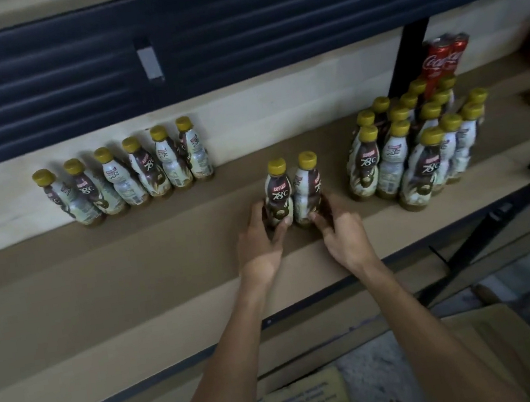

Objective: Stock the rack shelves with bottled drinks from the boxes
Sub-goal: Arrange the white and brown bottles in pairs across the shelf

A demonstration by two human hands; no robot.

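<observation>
**Now placing a pair of Kopiko bottles mid-shelf**

Leftmost, a row of six yellow-capped Kopiko bottles stands against the back wall. Mid-shelf, the left hand curls its fingers round the base of one upright bottle. Touching it, a second bottle is gripped the same way by the right hand (both holds sit low, near the bottom). The pair probably rests on the brown shelf board, though the fingers hide the bases.

Further right stands a dense cluster of the same drink, with Coca-Cola cans behind it.

I judge this to be the placing step. Next, the pair wants sliding toward a group, then a release that leaves both upright.

The board is plain and matte. A dark slatted shutter runs above, and an open cardboard box lies below.
</observation>
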